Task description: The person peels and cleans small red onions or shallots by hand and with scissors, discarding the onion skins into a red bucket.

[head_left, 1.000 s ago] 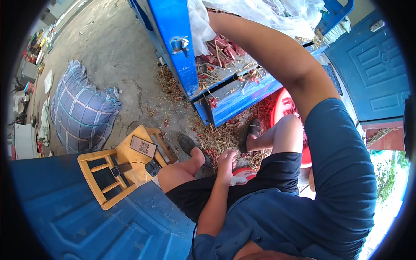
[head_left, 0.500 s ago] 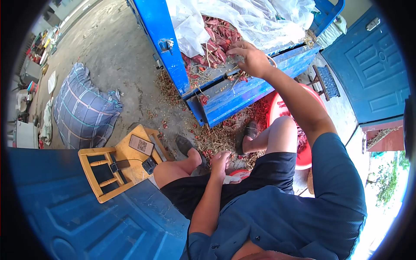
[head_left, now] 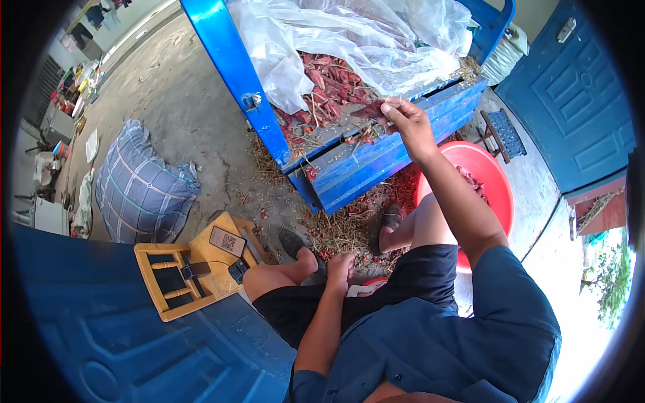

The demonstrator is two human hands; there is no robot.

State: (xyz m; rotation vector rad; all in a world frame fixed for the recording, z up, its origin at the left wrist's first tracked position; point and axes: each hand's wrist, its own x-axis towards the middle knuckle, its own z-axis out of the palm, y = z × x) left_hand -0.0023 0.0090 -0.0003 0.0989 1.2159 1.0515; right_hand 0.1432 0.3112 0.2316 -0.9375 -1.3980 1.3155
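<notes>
My right hand [head_left: 408, 123] pinches a dried red chili pepper [head_left: 367, 110] just above the front edge of the blue truck bed [head_left: 403, 151]. A heap of dried chilies [head_left: 329, 84] with stems lies in the bed, partly under clear plastic sheeting [head_left: 363, 43]. My left hand [head_left: 341, 268] is closed in front of my lap, and whatever may be inside its fingers is hidden. Below and right of my right arm stands a red basin [head_left: 496, 191] with chilies [head_left: 472, 180] in it. Part of another red container [head_left: 369, 287] shows by my lap.
Dry stems and chili scraps [head_left: 346, 232] litter the floor around my feet. To the left are a wooden chair [head_left: 208, 269] bearing a phone [head_left: 228, 241] and a stuffed checked sack [head_left: 144, 185]. A small stool [head_left: 505, 134] stands before a blue door [head_left: 578, 101].
My right hand has drawn back slightly from the heap, now with a chili between its fingers. The view has shifted a little. My left hand stays closed near my lap.
</notes>
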